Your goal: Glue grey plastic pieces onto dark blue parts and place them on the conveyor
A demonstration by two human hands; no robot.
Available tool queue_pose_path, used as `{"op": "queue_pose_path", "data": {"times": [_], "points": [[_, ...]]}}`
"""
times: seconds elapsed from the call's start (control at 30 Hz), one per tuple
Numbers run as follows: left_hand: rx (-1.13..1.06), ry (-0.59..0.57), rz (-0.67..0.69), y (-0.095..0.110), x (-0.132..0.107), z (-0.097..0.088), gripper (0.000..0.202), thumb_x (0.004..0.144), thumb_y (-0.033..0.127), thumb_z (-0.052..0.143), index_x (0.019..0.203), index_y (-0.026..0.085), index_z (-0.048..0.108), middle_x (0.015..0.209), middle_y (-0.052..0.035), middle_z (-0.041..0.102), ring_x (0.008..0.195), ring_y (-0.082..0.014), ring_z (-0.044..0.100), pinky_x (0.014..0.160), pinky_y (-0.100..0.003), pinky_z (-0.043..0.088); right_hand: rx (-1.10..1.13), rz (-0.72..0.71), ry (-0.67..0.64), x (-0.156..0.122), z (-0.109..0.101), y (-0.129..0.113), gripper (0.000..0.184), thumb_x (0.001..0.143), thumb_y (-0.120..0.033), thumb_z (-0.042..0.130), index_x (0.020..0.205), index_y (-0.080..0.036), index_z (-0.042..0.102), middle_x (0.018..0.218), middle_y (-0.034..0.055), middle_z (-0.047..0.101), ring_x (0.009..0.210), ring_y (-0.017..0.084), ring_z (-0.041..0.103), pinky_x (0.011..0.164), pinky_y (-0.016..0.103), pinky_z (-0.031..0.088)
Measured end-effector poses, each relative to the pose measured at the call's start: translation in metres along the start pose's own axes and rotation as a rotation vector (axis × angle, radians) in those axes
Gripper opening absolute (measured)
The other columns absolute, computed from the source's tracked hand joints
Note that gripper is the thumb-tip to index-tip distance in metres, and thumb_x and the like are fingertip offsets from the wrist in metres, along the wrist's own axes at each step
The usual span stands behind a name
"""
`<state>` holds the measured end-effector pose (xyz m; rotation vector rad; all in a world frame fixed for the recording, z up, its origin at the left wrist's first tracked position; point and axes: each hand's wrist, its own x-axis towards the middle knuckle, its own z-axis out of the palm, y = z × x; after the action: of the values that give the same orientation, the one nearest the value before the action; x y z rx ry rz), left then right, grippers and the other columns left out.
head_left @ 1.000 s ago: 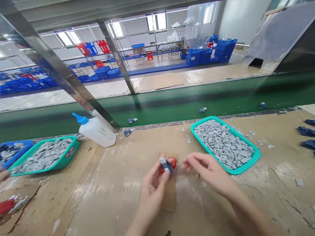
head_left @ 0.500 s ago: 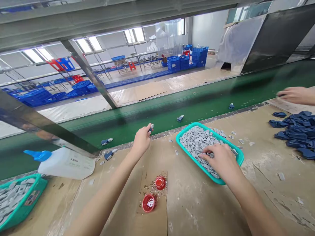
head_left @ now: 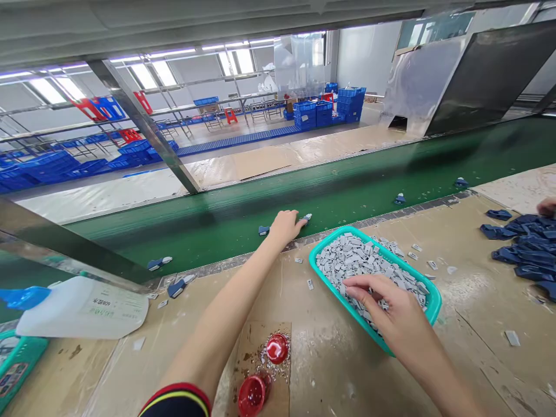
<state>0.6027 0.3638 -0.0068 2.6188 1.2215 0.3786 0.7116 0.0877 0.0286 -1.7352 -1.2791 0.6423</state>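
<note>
Over the green conveyor belt [head_left: 217, 217], my left hand [head_left: 284, 227] reaches out with thumb and fingers apart. Its thumb is close to a navy part with a pale tip [head_left: 306, 219]; whether they touch I cannot tell. Another navy part [head_left: 263, 230] lies on the belt just left of this hand. My right hand [head_left: 386, 298] is above a turquoise basket [head_left: 319, 272] full of small grey plastic pieces [head_left: 347, 255]. Its thumb and index finger are pinched together, and what is between them is hidden.
Two red cups [head_left: 277, 348] stand on wet cardboard before me. To the left lies a white bottle with a blue cap [head_left: 87, 307], beside another turquoise basket [head_left: 21, 370]. Navy parts [head_left: 527, 240] are heaped at right, near another person's hand [head_left: 547, 207]. A metal post [head_left: 147, 127] rises beyond the belt.
My left hand has let go of a navy part on the belt and moved right to another one. My right hand has closed its fingertips over the basket. The other person's hand has drawn back.
</note>
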Motion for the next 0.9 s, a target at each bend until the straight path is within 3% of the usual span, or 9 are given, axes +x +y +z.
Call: {"op": "queue_pose_path", "data": {"times": [0.13,0.27,0.43,0.5,0.6,0.73,0.9], "points": [[-0.076,-0.033,-0.07,0.018,0.008,0.007,0.032,0.076,0.022,0.063,0.106,0.009,0.062,0.104,-0.0174,0.066,0.102,-0.0306,0.057,0.087,-0.042,0.043,0.274,0.137,-0.083,-0.013,0.013,-0.014,0.019,0.083,-0.042,0.056,0.084,-0.025,0.065,0.085,-0.0002,0.067,0.077,0.017,0.06,0.068,0.026,0.046],[-0.214,0.012,-0.13,0.022,-0.018,-0.015,0.035,0.077,0.013,0.059,0.112,0.009,0.06,0.109,-0.0167,0.065,0.103,-0.0291,0.058,0.088,-0.041,0.044,0.372,0.147,-0.191,-0.027,0.031,-0.021,0.019,0.081,-0.04,0.059,0.079,-0.022,0.065,0.078,-0.0003,0.066,0.068,0.014,0.058,0.059,0.023,0.043],[-0.451,0.085,-0.114,0.023,-0.107,-0.072,0.03,0.082,0.022,0.055,0.111,0.015,0.06,0.11,-0.0087,0.066,0.098,-0.0189,0.062,0.085,-0.028,0.049,0.477,0.189,-0.273,-0.035,0.058,-0.022,0.022,0.074,-0.039,0.067,0.077,-0.018,0.066,0.073,0.0029,0.068,0.068,0.016,0.06,0.058,0.024,0.045],[-0.688,0.139,-0.121,0.025,-0.153,-0.093,0.03,0.08,0.025,0.058,0.108,0.015,0.059,0.113,-0.0102,0.065,0.101,-0.0198,0.062,0.09,-0.03,0.048,0.52,0.218,-0.278,-0.037,0.069,-0.022,0.024,0.071,-0.039,0.069,0.078,-0.016,0.067,0.073,0.005,0.07,0.069,0.017,0.063,0.06,0.025,0.046],[-0.969,0.246,-0.262,0.027,-0.222,-0.114,0.032,0.072,0.027,0.069,0.101,0.016,0.06,0.108,-0.0113,0.067,0.103,-0.0225,0.061,0.094,-0.036,0.046,0.534,0.238,-0.289,-0.04,0.083,-0.022,0.025,0.07,-0.039,0.07,0.077,-0.015,0.067,0.07,0.0066,0.07,0.065,0.018,0.064,0.057,0.026,0.046],[-1.047,0.419,-0.506,0.032,-0.296,-0.121,0.037,0.061,0.023,0.078,0.093,0.017,0.06,0.096,-0.009,0.071,0.092,-0.0215,0.065,0.087,-0.035,0.051,0.508,0.217,-0.322,-0.044,0.096,-0.024,0.026,0.07,-0.039,0.07,0.074,-0.015,0.066,0.069,0.0085,0.071,0.065,0.019,0.064,0.057,0.026,0.045],[-1.09,0.761,-0.717,0.042,-0.353,-0.106,0.04,0.054,0.02,0.082,0.088,0.018,0.061,0.089,-0.0064,0.073,0.087,-0.0209,0.068,0.078,-0.027,0.056,0.502,0.207,-0.342,-0.048,0.104,-0.026,0.025,0.072,-0.04,0.068,0.073,-0.015,0.064,0.068,0.0086,0.071,0.064,0.019,0.064,0.059,0.026,0.045]]}}
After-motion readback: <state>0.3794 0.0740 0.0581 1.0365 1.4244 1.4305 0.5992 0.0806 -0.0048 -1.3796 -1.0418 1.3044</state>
